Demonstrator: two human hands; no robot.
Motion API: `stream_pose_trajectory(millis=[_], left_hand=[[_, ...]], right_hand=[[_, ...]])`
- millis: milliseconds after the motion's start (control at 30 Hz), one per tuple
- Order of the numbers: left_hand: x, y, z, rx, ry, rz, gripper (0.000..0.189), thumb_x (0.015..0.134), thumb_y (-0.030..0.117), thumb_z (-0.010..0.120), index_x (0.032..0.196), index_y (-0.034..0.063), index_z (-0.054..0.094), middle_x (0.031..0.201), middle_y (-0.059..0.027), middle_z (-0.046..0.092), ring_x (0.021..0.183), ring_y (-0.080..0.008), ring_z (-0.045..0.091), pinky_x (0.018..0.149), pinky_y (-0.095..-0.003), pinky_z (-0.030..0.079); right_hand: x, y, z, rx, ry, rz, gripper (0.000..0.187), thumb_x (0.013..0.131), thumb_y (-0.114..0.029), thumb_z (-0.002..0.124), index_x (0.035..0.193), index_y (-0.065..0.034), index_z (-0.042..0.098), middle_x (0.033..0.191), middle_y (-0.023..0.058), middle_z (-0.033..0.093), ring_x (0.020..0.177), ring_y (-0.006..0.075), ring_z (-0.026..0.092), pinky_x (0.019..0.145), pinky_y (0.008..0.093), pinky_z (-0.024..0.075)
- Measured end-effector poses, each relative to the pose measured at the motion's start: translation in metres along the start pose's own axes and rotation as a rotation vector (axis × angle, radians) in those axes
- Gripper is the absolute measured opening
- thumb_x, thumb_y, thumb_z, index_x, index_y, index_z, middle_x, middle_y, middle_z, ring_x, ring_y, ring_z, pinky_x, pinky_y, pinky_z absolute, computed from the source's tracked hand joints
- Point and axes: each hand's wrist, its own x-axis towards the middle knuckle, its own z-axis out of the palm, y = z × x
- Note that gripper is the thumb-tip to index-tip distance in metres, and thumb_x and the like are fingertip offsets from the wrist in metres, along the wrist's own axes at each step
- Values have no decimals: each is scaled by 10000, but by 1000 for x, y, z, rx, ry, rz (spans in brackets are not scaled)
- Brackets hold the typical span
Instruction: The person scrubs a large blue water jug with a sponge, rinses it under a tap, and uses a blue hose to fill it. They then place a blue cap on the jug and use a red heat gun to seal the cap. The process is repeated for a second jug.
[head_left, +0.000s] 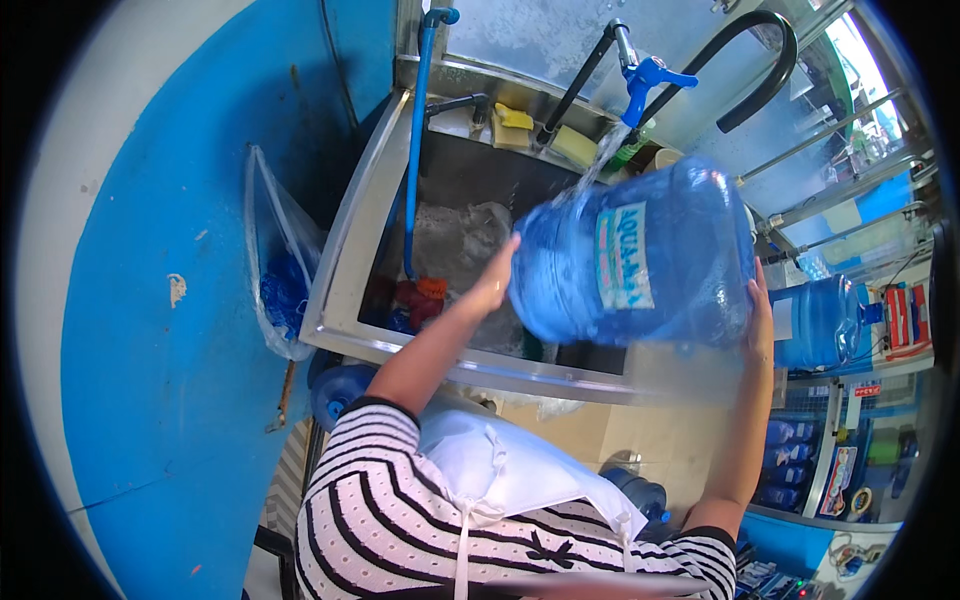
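A large blue translucent water jug (675, 240) is held on its side over the right part of a stainless steel sink (352, 225). My left hand (496, 279) presses against its left end, and my right hand (759, 319) supports the right end. The jug carries a label (625, 255) with writing. From a blue-handled tap (646, 84), water (604, 154) runs onto the jug's upper left side. Foamy water (465, 232) lies in the basin. Near its front left corner is a red and orange object (424, 296), partly submerged. My fingers behind the jug are hidden.
A blue pipe (416, 150) rises at the sink's left. Sponges (513, 124) and a green bottle (624, 156) sit on the back ledge; a black curved spout (784, 45) overhangs it. A clear plastic bag (281, 292) hangs left. Other jugs stand right (814, 322) and on the floor (636, 491).
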Motion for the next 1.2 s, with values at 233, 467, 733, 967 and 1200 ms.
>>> stream_pose_trajectory(millis=[233, 467, 733, 967, 1200], left_hand=[[27, 25, -2, 100, -63, 283, 778, 919, 639, 464, 1434, 58, 420, 1430, -145, 489, 1278, -284, 497, 1080, -469, 376], [32, -3, -17, -14, 47, -183, 736, 937, 649, 403, 1409, 86, 453, 1390, -90, 540, 1204, -271, 563, 994, -471, 463], [42, -6, -25, -135, -29, -55, 821, 917, 664, 409, 1451, 42, 385, 1466, -132, 452, 1294, -300, 478, 1064, -451, 388], [59, 2, -45, 52, 93, 15, 764, 898, 641, 380, 1430, 93, 422, 1390, -159, 518, 1234, -348, 516, 987, -555, 420], [94, -11, -65, 170, 172, -271, 726, 947, 616, 358, 1435, 81, 405, 1440, -155, 474, 1303, -352, 461, 1026, -585, 381]], right_hand=[[6, 0, -1, 112, -43, -137, 626, 962, -248, 512, 1528, -104, 288, 1513, 123, 375, 1355, 234, 416, 1129, 351, 320], [33, 3, 10, 63, 1, 72, 635, 953, -247, 502, 1535, -127, 277, 1481, 138, 408, 1303, 249, 475, 1079, 338, 393], [54, -13, 39, -63, 4, -64, 552, 951, -239, 545, 1474, -118, 421, 1462, 96, 453, 1281, 187, 482, 1084, 285, 352], [66, -2, 59, -82, 17, -122, 551, 944, -214, 563, 1473, -137, 431, 1436, 60, 483, 1217, 145, 515, 1045, 257, 369], [107, 38, 60, -35, 72, 122, 615, 924, -339, 579, 1486, -157, 407, 1426, 91, 503, 1193, 155, 549, 932, 268, 469]])
